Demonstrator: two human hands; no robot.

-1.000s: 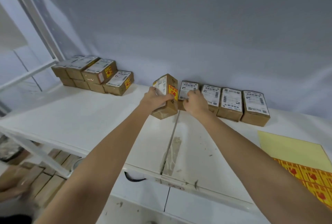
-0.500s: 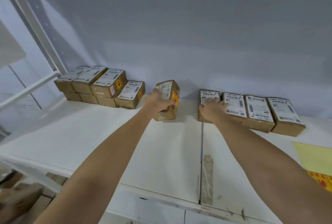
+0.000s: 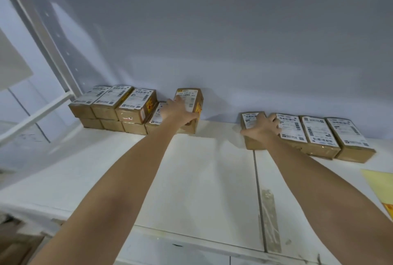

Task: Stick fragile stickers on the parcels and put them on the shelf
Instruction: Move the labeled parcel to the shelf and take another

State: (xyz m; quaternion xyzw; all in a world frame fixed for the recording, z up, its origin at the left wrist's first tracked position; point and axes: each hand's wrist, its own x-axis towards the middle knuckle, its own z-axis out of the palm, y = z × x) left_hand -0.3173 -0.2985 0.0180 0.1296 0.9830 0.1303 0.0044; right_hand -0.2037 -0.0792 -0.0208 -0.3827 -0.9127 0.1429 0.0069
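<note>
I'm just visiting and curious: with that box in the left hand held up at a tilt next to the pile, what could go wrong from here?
1. The left hand holds the stickered parcel tilted, right beside the stacked parcels; set down carelessly, it might topple or knock them.
2. The right hand rests on the end parcel of the unstickered row; with attention on the left, it might nudge that row out of line.

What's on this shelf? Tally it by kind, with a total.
Parcels in the left stack: 7
Standing parcel in the left hand: 1
Flat parcel under the right hand: 1
Other parcels in the right row: 3
Sticker sheet: 1
Total: 13
</note>
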